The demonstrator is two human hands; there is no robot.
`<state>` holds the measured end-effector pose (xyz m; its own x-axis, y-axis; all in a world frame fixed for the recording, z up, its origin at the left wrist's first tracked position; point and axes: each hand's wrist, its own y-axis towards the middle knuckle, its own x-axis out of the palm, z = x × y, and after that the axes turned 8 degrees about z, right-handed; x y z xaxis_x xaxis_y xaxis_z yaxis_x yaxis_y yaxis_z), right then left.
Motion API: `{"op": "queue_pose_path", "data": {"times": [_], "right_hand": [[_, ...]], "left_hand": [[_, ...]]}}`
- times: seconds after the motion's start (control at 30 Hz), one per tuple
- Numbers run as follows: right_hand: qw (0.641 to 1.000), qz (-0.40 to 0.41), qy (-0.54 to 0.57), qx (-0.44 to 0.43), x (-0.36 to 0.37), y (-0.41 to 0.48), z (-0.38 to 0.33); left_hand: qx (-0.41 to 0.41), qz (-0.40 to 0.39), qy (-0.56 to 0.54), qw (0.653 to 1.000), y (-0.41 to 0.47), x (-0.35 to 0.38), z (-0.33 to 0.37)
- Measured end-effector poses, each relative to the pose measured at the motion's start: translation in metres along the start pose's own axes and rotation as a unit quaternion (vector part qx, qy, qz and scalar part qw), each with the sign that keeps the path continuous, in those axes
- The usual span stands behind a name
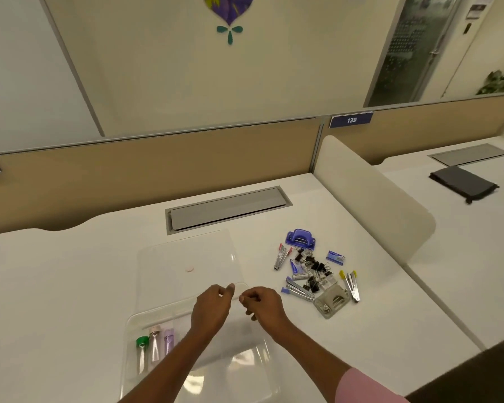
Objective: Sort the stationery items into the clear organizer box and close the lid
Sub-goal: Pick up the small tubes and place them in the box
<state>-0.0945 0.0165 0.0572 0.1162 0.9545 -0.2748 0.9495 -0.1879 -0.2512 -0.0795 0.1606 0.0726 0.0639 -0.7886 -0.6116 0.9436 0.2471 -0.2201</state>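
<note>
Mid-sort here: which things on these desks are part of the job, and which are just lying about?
Job: clear organizer box, its open lid, three capped tubes inside it, the stationery pile: blue hole punch, binder clips, grey hole punch.
Lying about: black folder on the next desk, grey cable hatch, desk sign 139, plant.

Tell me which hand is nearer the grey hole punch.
Right. The right hand is just left of the grey hole punch, not touching; the left hand is farther left, beyond the right hand.
</note>
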Motion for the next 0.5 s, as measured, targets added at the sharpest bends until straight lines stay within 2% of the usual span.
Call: {"op": "queue_pose_path", "data": {"times": [0.17, 0.5], "right_hand": [[1.0, 0.029, 0.009, 0.006, -0.037, 0.011, 0.01], [0.991, 0.13, -0.013, 0.02, -0.098, 0.051, 0.028]], "left_hand": [[0.016, -0.031, -0.014, 0.999, 0.003, 0.034, 0.03], [0.072, -0.058, 0.057, 0.994, 0.033, 0.097, 0.07]]}}
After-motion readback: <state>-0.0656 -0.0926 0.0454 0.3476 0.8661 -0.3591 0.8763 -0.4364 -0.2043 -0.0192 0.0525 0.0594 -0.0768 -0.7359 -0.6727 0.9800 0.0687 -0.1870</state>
